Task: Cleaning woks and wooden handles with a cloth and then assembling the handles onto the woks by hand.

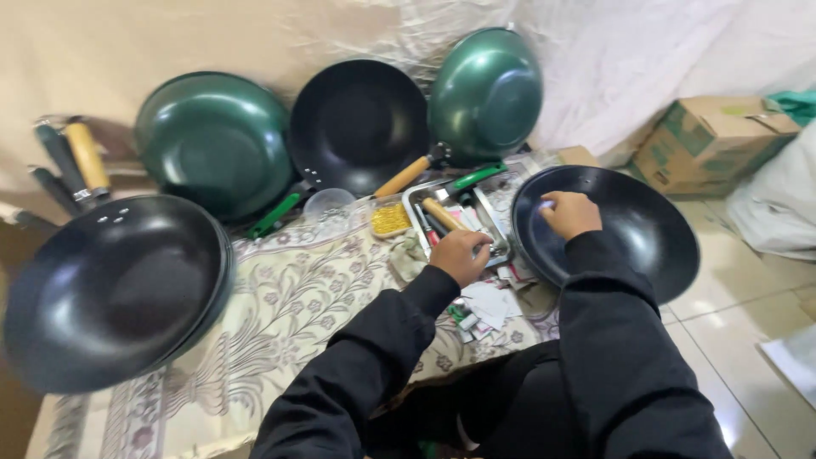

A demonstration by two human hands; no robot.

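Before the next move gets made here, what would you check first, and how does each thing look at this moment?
1. Right hand steadies the handleless black pan: ok, it rests inside.
2. Left hand reaches the metal tray: ok, at its edge.
3. What the left hand grips: cannot tell.
4. Wooden handle within reach: ok, in the tray.
5. Yellow small parts close by: ok, beside the tray.
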